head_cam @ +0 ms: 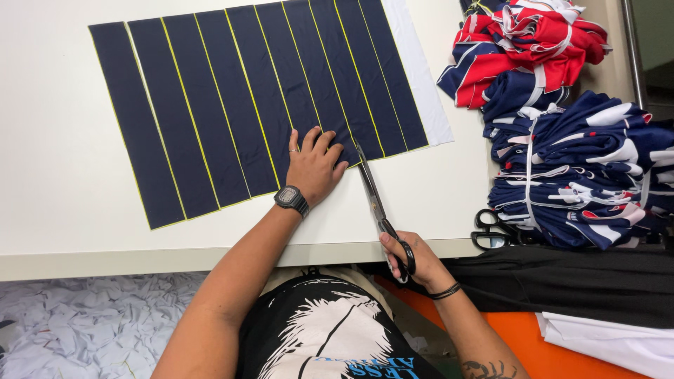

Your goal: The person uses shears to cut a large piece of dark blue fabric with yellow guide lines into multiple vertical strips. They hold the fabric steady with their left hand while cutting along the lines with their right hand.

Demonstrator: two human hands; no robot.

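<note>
A sheet of navy fabric (239,105) marked with evenly spaced yellow lines lies flat on the white surface (56,175), filling the upper middle of the frame and running slantwise from lower left to upper right. The left hand (314,165) rests palm down, fingers spread, on the fabric's lower edge near the centre of the frame, pinning it in place; a dark wristwatch (291,199) sits on that wrist. The right hand (414,260), at the lower centre-right just past the surface's near edge, is clamped through the handles of a pair of long scissors (375,203), whose blades point up and to the left with their tips at the fabric's lower edge, just beside the left hand's fingers and close to one of the yellow lines. As far as the view shows, the fabric is one whole piece: no strip lies apart from it, so the cutting appears to be at its very start, with all the marked lines left to go. A strip of white cloth (421,77) shows along the fabric's right side. At the right of the frame sit bundles of red, white and navy cloth (562,126), with a second pair of black-handled scissors (495,230) beside them.
</note>
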